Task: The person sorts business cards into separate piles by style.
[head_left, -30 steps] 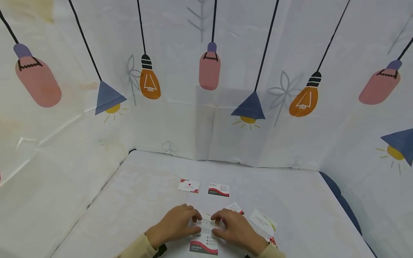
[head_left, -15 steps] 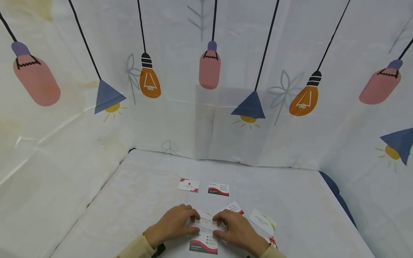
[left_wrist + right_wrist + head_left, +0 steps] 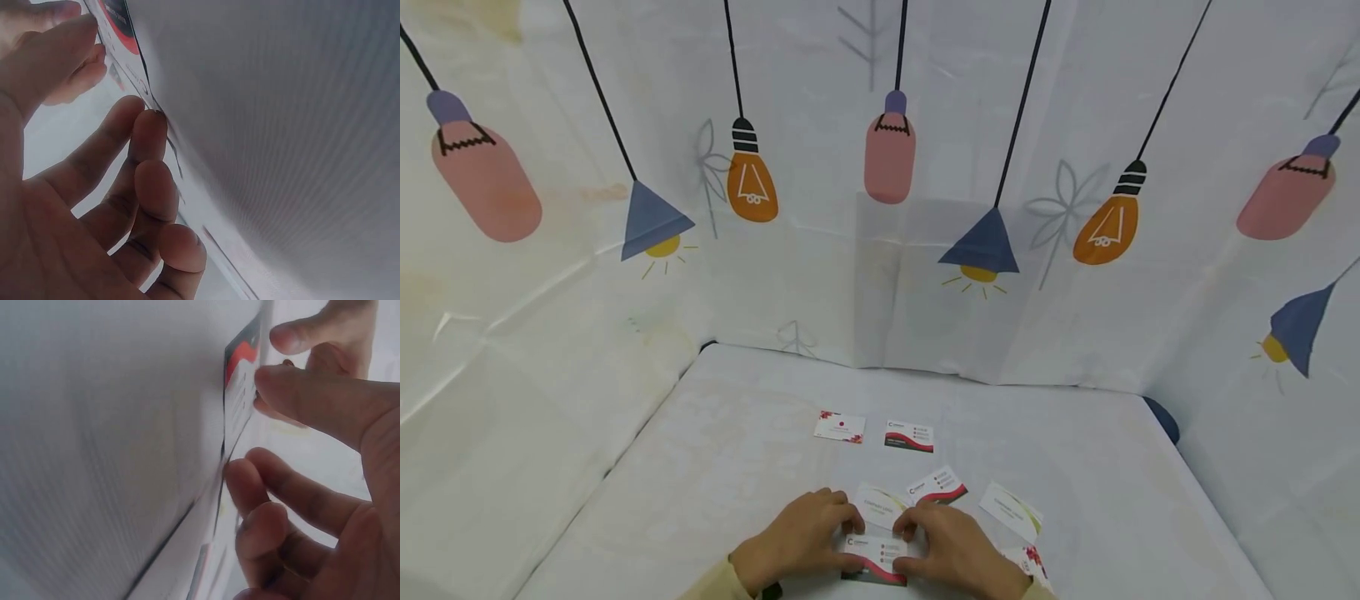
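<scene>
A white business card with a red and dark wave (image 3: pixel 874 550) lies on the white tabletop between two hands. My left hand (image 3: pixel 808 533) grips its left end, fingers bent at the top corner and thumb at the lower part. At the opposite end my right hand (image 3: pixel 955 546) holds it in the same way, thumb over the red band. In the right wrist view the card (image 3: pixel 240 387) lies flat, with the thumb and index fingertips at its edge. Just beyond it is a white card with a pale green design (image 3: pixel 878 505), partly under the fingertips.
Farther back lie a floral red card (image 3: pixel 840 427) and another red-wave card (image 3: pixel 909 436). To the right are a tilted red-wave card (image 3: pixel 938 485), a green-edged card (image 3: pixel 1011 510) and a red floral card (image 3: pixel 1028 560) partly behind the right hand. A lamp-printed sheet (image 3: pixel 775 283) encloses the table.
Both hands have moved down from the green-design card to the red-wave card nearer the body. The green-design card is now more uncovered. The other cards stay in place.
</scene>
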Available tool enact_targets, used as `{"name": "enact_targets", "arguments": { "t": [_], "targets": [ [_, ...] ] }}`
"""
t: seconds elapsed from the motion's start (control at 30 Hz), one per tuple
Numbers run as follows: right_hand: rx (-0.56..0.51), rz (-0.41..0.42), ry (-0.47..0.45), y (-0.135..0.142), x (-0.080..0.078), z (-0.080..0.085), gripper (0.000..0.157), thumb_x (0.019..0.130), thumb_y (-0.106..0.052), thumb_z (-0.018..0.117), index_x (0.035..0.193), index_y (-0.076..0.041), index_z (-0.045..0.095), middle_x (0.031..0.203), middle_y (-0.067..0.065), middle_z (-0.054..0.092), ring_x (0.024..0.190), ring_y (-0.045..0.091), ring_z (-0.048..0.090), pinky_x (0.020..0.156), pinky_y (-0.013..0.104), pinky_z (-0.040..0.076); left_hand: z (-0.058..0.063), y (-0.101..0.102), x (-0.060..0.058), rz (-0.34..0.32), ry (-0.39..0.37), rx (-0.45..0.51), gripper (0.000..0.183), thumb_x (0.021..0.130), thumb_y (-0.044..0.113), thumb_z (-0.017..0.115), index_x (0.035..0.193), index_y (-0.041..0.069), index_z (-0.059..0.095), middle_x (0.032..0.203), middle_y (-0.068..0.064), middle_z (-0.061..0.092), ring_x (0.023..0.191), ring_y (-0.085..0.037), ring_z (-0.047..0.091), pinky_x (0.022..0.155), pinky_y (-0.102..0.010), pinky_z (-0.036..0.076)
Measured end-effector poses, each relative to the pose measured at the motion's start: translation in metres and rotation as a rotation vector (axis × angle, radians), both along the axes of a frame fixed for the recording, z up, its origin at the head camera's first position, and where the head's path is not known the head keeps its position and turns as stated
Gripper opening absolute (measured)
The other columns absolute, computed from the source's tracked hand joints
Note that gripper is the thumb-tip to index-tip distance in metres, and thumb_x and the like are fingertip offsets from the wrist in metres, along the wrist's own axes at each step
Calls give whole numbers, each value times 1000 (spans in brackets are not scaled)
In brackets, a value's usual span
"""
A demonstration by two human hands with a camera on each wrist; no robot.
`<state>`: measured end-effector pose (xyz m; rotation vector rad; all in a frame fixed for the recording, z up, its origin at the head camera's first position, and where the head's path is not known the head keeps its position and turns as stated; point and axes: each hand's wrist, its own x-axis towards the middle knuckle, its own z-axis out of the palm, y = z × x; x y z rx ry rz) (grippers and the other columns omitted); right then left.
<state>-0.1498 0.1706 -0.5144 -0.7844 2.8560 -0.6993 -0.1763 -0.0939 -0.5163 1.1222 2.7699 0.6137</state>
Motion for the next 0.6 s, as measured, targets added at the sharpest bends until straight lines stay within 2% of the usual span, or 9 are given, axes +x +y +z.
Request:
{"name": "enact_targets", "arguments": {
  "t": [0.27, 0.43, 0.6],
  "targets": [
    [41, 15, 50, -1, 9, 1, 39, 76, -49, 83, 104, -27, 67, 87, -22, 51, 73, -1, 46, 72, 24, 44, 2, -3, 8, 3, 58, -6, 41, 79, 61, 79, 98, 26, 71, 89, 18, 54, 76, -1, 42, 67, -21, 40],
    [42, -1, 40, -1, 11, -1, 41, 75, -48, 82, 107, -28, 65, 88, -21, 49, 75, 0, 46, 72, 26, 45, 2, -4, 7, 8, 33, -20, 40, 78, 60, 80, 99, 27, 71, 91, 17, 53, 77, -2, 43, 69, -22, 41],
    [37, -7, 4, 0, 9, -3, 36, 75, -48, 81, 103, -32, 65, 90, -21, 49, 76, 0, 47, 74, 26, 45, 1, -4, 4, 6, -21, -8, 37, 77, 55, 83, 97, 28, 70, 89, 19, 51, 77, -1, 43, 70, -22, 41]
  ]
}}
